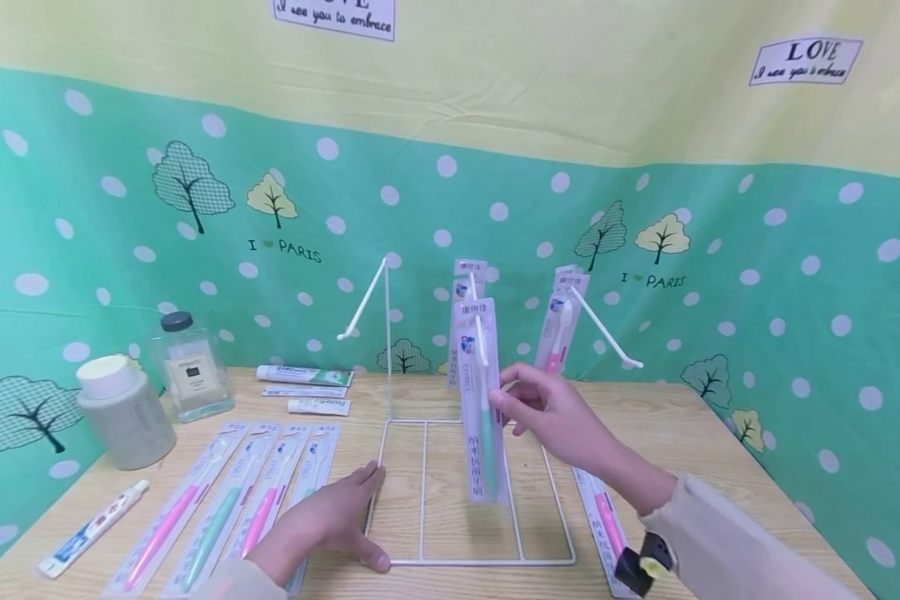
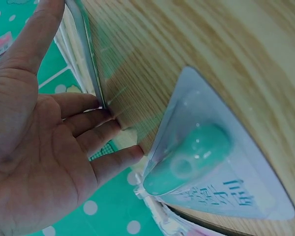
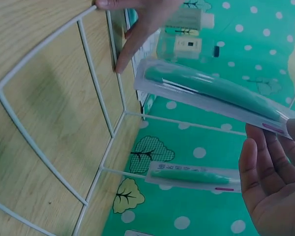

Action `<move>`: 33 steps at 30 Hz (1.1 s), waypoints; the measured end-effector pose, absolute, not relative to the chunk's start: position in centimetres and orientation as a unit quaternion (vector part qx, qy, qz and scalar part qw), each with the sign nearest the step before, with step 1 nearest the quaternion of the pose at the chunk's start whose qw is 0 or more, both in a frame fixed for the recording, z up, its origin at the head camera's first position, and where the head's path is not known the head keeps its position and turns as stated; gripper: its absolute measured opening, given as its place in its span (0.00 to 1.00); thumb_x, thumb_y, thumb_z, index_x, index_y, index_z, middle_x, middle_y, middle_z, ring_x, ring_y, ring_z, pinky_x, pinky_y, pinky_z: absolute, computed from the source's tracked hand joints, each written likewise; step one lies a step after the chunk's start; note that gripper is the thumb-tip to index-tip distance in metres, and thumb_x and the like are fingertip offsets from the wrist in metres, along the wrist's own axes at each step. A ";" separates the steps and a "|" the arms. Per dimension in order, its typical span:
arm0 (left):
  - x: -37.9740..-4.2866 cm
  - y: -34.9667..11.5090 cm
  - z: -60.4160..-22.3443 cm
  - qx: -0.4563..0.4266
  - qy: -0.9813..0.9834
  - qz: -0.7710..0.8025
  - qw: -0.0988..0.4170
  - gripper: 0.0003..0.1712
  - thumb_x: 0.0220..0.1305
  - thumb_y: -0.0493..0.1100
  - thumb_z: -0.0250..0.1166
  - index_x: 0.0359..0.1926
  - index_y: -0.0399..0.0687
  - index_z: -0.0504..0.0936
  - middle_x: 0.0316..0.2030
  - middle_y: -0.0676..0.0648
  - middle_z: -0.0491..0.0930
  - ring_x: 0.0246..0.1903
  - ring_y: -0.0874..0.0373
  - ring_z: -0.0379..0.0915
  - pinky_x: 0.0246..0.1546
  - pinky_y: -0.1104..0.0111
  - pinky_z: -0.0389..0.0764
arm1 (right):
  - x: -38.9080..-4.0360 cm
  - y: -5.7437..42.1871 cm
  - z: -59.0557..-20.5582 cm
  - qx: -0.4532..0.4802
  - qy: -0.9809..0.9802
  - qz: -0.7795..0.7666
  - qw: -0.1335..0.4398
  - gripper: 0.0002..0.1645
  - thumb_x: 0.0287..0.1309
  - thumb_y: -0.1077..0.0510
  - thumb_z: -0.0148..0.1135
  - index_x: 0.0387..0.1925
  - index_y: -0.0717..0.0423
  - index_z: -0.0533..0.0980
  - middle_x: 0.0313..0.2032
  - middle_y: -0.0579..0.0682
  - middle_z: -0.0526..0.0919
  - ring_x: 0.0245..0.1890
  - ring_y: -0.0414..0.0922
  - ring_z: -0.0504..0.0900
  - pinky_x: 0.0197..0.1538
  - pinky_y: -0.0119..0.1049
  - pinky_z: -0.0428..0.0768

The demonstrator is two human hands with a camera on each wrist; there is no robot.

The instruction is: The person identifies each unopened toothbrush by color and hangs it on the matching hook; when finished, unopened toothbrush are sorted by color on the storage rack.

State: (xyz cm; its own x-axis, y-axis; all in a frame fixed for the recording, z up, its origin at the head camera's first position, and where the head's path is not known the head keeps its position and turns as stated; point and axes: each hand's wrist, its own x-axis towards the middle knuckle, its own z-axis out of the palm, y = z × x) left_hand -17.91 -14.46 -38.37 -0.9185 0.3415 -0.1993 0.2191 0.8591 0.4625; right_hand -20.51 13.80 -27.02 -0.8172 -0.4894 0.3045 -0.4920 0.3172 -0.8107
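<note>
My right hand (image 1: 562, 412) pinches the right edge of a green toothbrush in a blister pack (image 1: 487, 433), thumb in front and fingers behind. The pack hangs upright at the middle hook (image 1: 482, 333) of a white wire rack (image 1: 480, 562), the hook's tip showing in front of it. Another packaged green toothbrush (image 3: 191, 176) hangs farther back on that hook. On the right hook (image 1: 607, 333) hang packaged toothbrushes (image 1: 558, 321), the front one pink. My left hand (image 1: 337, 517) rests at the rack's front left corner, fingers extended along the side wire and thumb by the front wire.
Several packaged toothbrushes (image 1: 213, 521) lie left of the rack, and a pink one (image 1: 607, 521) lies right. A toothpaste tube (image 1: 93, 529), more tubes and boxes (image 1: 303, 377), a grey bottle (image 1: 131, 421) and a glass bottle (image 1: 193, 375) are on the left. The left hook (image 1: 363, 300) sticks forward.
</note>
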 end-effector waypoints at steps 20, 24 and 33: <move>-17.7 -14.5 -38.6 0.152 0.954 0.223 0.127 0.71 0.21 0.67 0.73 0.65 0.33 0.56 0.66 0.33 0.52 0.62 0.36 0.50 0.59 0.46 0.57 | -27.4 10.8 -27.5 0.189 -0.826 0.531 0.020 0.08 0.61 0.54 0.54 0.38 0.53 0.75 0.35 0.52 0.82 0.36 0.48 0.81 0.34 0.39 0.81; -17.8 -14.5 -38.6 0.151 0.954 0.224 0.129 0.71 0.21 0.67 0.73 0.65 0.33 0.56 0.66 0.34 0.52 0.62 0.36 0.50 0.59 0.46 0.57 | -28.0 10.6 -27.6 0.180 -0.826 0.533 0.023 0.08 0.61 0.54 0.54 0.38 0.53 0.75 0.34 0.52 0.82 0.36 0.48 0.80 0.34 0.39 0.81; -17.7 -14.5 -38.6 0.154 0.954 0.223 0.127 0.71 0.21 0.67 0.73 0.65 0.33 0.56 0.66 0.34 0.52 0.62 0.36 0.50 0.59 0.45 0.57 | -28.7 10.6 -27.8 0.172 -0.827 0.535 0.022 0.09 0.62 0.53 0.53 0.38 0.53 0.75 0.35 0.51 0.81 0.38 0.50 0.79 0.35 0.39 0.81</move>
State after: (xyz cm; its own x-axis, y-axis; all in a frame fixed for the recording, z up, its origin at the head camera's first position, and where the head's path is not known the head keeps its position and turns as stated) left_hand -17.68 -14.52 -38.61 -0.9203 0.3507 -0.1732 0.2376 0.8529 0.4648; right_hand -28.66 10.58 -27.76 -0.9399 -0.2606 0.2206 -0.3081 0.3692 -0.8768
